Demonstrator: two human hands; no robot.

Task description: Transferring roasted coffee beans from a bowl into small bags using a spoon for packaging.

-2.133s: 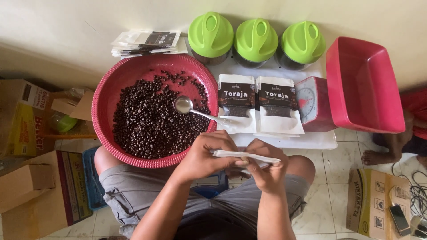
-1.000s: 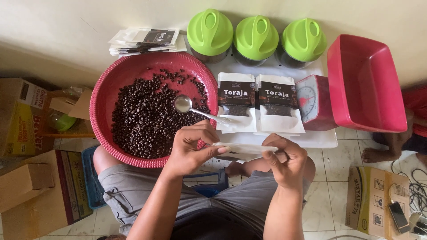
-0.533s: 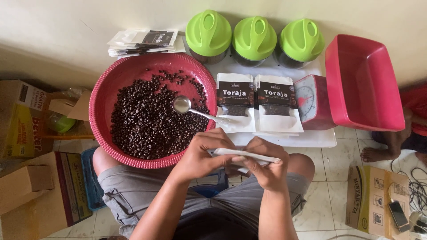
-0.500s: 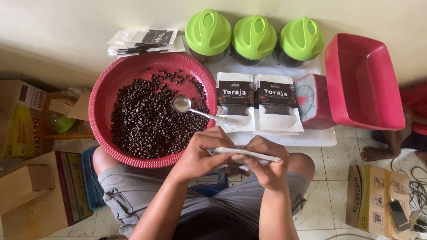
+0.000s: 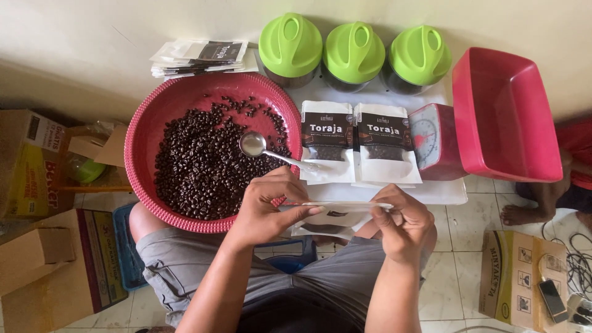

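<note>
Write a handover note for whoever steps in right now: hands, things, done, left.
Left hand and right hand both pinch the top edge of a white pouch held flat over the lap.
Red basket of coffee beans with a metal spoon resting in it.
Done: two pouches stand by the red scale.
Left: this pouch, plus the empty stack.

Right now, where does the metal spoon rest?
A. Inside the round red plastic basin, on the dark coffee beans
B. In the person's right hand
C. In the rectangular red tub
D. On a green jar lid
A: the metal spoon has its bowl lying on the dark coffee beans inside the round red plastic basin, with no hand on it.
</note>
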